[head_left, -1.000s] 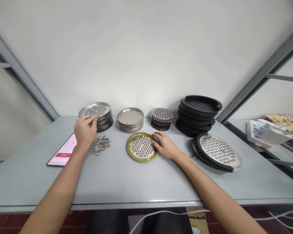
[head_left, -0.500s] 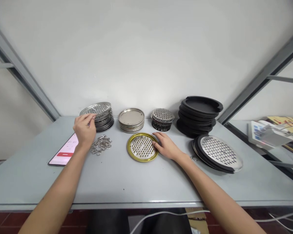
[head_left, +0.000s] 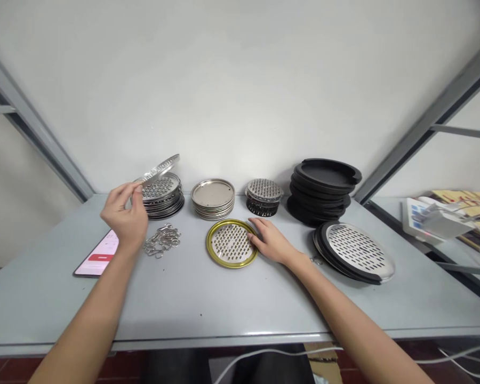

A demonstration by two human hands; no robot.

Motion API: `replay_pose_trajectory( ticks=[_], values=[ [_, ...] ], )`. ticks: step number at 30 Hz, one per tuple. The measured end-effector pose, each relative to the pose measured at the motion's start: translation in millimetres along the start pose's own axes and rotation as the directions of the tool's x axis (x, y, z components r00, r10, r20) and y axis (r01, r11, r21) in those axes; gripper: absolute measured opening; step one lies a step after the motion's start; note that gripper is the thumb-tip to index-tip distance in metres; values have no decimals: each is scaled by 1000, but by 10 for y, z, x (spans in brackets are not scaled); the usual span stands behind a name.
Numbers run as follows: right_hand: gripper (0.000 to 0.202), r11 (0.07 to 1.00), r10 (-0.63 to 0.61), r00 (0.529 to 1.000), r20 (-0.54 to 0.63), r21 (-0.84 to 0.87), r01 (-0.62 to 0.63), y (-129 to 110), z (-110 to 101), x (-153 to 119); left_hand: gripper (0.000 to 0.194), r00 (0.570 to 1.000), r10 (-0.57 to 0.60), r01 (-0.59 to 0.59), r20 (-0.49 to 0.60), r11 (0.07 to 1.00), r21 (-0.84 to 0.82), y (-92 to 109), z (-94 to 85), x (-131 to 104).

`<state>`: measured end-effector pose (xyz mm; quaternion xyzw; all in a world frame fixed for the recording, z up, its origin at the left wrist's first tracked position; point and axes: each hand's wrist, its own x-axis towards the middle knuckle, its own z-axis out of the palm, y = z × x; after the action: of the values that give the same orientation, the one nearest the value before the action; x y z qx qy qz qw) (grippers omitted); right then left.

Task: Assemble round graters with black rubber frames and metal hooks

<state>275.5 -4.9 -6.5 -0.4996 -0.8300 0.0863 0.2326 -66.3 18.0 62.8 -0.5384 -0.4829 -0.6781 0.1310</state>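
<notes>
My left hand (head_left: 125, 213) pinches the near edge of a silver perforated disc (head_left: 160, 169), which tilts up above the left stack of perforated discs (head_left: 164, 205). My right hand (head_left: 272, 241) rests on the table, its fingers spread and touching the right rim of a yellow-green ring (head_left: 212, 256). Inside that ring lies a grater-like metal plate (head_left: 232, 243). A small heap of metal clips (head_left: 163, 239) lies in front of the left stack. Behind the ring stands a stack of plain silver plates (head_left: 213, 194).
Behind my right hand is a stack of small grater plates (head_left: 264, 192), beside a tall pile of black rings (head_left: 322, 186). Assembled black-rimmed graters (head_left: 356, 248) lie at the right. A phone (head_left: 98, 258) lies left, and a white power strip (head_left: 424, 221) is far right.
My left hand has moved left and lifted the top perforated disc off the left stack, tilting it up. My right hand stays at the ring. The camera view has shifted slightly.
</notes>
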Motion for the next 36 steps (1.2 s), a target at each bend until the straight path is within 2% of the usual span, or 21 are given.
replay_pose_trajectory(
  ticks=[2,4,6,8,10,12,14,16,19,25,27,29,30,31,34,36],
  values=[
    [48,1000,-3,1000,-4,11,3,4,4,2,17,993,-117,115,-12,985,-130,65,-5,32],
    [49,1000,-3,1000,-8,22,3,14,10,5,15,969,-247,234,4,912,-337,106,10,59],
    [50,999,-2,1000,-14,42,2,22,11,3,13,924,-368,364,101,769,-525,137,35,68],
    [51,996,9,999,-35,91,-6,15,-5,-3,15,859,-447,500,251,621,-604,174,64,46],
    [54,979,18,997,-81,203,-1,-14,-44,-12,20,775,-485,626,404,505,-594,222,99,-17],
    [57,937,4,988,-151,346,49,-60,-95,-17,26,654,-491,755,575,383,-532,281,142,-114],
    [58,887,-14,972,-237,445,121,-106,-137,-14,28,539,-498,841,679,286,-459,347,185,-225],
    [55,867,12,948,-318,476,149,-135,-156,-5,26,436,-455,900,776,211,-382,411,220,-323],
    [45,868,103,918,-384,485,105,-149,-145,6,26,358,-441,934,823,150,-325,482,243,-415],
    [32,851,162,903,-399,520,77,-199,-136,4,21,258,-434,966,863,95,-241,506,240,-468],
    [29,853,181,904,-387,519,51,-225,-147,6,20,236,-420,972,876,106,-211,489,242,-486],
    [30,838,217,906,-362,546,18,-242,-158,10,25,238,-412,968,880,176,-179,474,245,-506],
    [34,821,239,906,-349,572,3,-246,-163,11,30,258,-410,956,875,238,-171,469,247,-516],
    [39,800,259,907,-333,600,-8,-248,-169,10,35,296,-402,932,867,322,-169,467,248,-524],
    [44,769,277,916,-292,638,-30,-250,-190,3,51,428,-311,768,849,619,-161,479,243,-544],
    [42,765,288,916,-278,642,-46,-251,-203,-3,56,463,-234,636,855,759,-137,498,227,-554]
  ],
)
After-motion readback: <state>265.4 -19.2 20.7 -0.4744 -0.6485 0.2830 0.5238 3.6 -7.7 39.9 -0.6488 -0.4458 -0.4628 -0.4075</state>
